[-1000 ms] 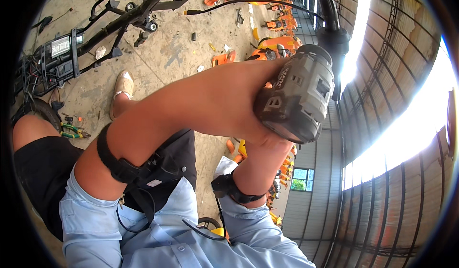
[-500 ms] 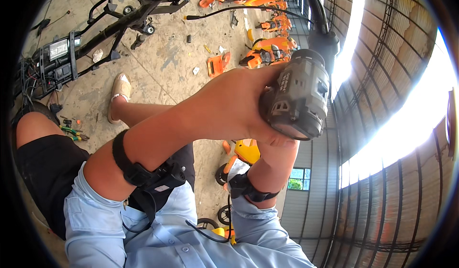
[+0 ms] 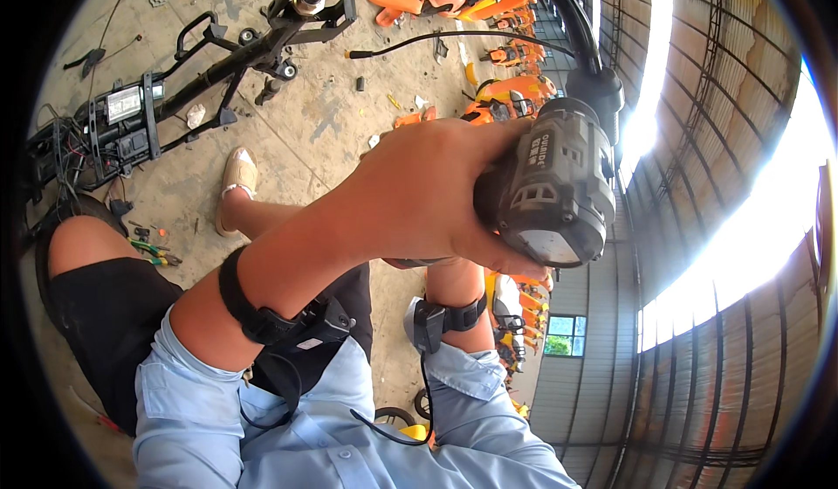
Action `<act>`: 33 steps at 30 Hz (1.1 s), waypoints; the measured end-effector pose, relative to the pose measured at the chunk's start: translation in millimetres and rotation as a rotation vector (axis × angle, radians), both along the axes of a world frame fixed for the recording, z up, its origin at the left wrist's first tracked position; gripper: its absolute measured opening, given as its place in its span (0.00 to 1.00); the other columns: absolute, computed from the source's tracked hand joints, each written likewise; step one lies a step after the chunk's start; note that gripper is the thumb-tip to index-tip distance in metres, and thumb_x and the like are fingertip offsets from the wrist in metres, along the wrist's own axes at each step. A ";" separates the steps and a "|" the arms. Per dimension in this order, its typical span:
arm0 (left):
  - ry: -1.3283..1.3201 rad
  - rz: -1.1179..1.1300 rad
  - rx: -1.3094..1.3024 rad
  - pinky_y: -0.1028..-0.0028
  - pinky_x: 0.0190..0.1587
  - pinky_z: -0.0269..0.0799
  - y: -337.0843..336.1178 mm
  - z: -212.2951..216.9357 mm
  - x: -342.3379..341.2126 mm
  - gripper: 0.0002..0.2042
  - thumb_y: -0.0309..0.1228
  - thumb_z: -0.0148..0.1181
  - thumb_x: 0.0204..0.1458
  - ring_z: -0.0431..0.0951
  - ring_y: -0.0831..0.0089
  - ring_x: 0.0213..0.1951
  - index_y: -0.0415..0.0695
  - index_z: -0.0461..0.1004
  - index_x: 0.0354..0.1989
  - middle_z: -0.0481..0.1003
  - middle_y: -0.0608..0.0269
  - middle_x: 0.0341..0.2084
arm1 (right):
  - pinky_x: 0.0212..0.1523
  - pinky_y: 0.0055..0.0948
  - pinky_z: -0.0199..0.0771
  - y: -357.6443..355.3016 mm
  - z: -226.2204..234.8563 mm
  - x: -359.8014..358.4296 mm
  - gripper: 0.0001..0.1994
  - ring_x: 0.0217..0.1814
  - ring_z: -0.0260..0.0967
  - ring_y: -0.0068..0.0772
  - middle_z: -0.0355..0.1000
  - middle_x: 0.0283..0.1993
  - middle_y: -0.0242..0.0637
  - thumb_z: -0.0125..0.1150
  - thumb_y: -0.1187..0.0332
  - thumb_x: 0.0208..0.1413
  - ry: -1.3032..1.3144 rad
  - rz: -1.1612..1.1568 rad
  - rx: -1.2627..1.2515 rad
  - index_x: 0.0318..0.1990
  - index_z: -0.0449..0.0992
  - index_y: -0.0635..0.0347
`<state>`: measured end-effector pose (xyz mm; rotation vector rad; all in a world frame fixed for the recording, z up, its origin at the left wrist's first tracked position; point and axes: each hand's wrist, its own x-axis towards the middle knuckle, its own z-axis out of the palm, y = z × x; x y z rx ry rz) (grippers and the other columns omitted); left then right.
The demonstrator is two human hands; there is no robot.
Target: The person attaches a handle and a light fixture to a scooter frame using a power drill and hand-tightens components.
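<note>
While the left hand [image 3: 419,196] clamps around the grey power drill [image 3: 550,192], the right hand stays hidden behind it (can't tell its grip), bike frame [image 3: 175,87] lying nearby.

left hand [image 3: 428,196]: raised before the head, fingers curled shut, black band on wrist | right hand: mostly hidden behind the left, only banded forearm showing, grip state unclear
</note>
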<state>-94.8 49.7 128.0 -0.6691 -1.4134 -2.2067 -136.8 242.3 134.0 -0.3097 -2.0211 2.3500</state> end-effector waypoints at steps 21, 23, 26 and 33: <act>-0.222 -0.538 0.538 0.72 0.42 0.75 3.5 -19.9 -3.8 0.27 0.49 0.72 0.53 0.77 0.78 0.38 0.39 0.76 0.50 0.80 0.66 0.36 | 0.24 0.22 0.64 15.1 -32.7 -23.1 0.16 0.26 0.64 0.22 0.66 0.26 0.24 0.50 0.52 0.70 -0.257 -0.110 -0.106 0.38 0.73 0.54; -0.245 -0.530 0.499 0.73 0.41 0.74 3.9 -30.8 -7.4 0.25 0.48 0.71 0.55 0.76 0.78 0.38 0.39 0.76 0.48 0.80 0.67 0.35 | 0.23 0.22 0.63 7.5 -29.4 -26.7 0.16 0.25 0.64 0.21 0.66 0.25 0.23 0.50 0.52 0.70 -0.276 0.004 -0.104 0.37 0.73 0.54; -0.195 -0.310 0.395 0.71 0.44 0.75 9.6 -37.8 -6.1 0.25 0.42 0.71 0.55 0.77 0.76 0.40 0.38 0.74 0.53 0.79 0.66 0.38 | 0.18 0.23 0.47 13.9 16.7 1.3 0.20 0.19 0.47 0.19 0.51 0.20 0.21 0.49 0.50 0.71 -0.148 0.252 0.004 0.28 0.66 0.50; 0.120 0.338 -0.007 0.65 0.52 0.75 47.5 -53.8 -14.4 0.21 0.31 0.68 0.53 0.81 0.63 0.46 0.44 0.75 0.55 0.80 0.58 0.46 | 0.21 0.18 0.50 -17.4 144.0 42.5 0.14 0.19 0.55 0.14 0.63 0.22 0.25 0.48 0.67 0.73 1.168 -0.042 1.375 0.52 0.78 0.65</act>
